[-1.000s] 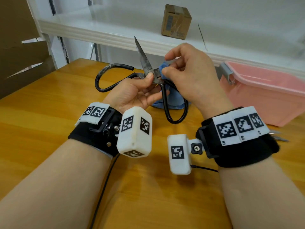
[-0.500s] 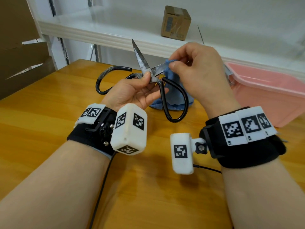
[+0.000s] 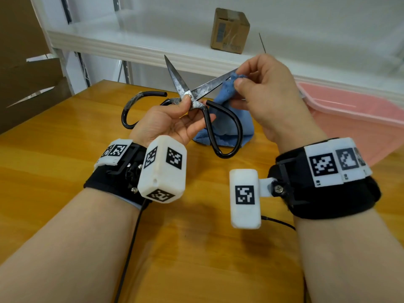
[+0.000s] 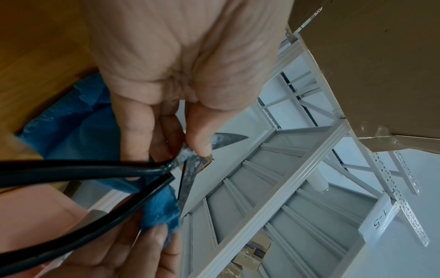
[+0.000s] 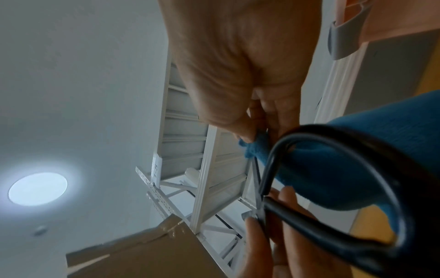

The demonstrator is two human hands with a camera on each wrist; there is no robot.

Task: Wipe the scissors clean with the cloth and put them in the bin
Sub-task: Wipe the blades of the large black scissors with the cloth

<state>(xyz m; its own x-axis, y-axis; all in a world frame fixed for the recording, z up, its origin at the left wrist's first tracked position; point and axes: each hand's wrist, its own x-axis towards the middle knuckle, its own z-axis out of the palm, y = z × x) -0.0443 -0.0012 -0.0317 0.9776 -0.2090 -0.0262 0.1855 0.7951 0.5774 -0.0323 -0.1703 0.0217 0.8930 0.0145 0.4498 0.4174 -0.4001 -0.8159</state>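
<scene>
Old scissors [image 3: 192,92] with stained steel blades and black loop handles are held up over the wooden table, blades spread apart. My left hand [image 3: 175,119] pinches them at the pivot [image 4: 188,158] between thumb and fingers. My right hand [image 3: 262,88] pinches a blue cloth [image 3: 227,88] around the right blade near its tip; the cloth [image 5: 333,159] hangs down to the table behind the right handle loop [image 5: 357,188]. The pink bin [image 3: 354,114] stands to the right at the table's back.
A white shelf [image 3: 135,44] runs behind the table with a small cardboard box [image 3: 229,31] on it. Brown cardboard [image 3: 24,68] leans at the far left. A black cable [image 3: 131,248] trails from the left wrist over the wooden table [image 3: 54,171].
The scissors' blades have spread wider. My right hand has slid the cloth outward along the right blade, from near the pivot toward the tip. My left hand keeps its pinch at the pivot.
</scene>
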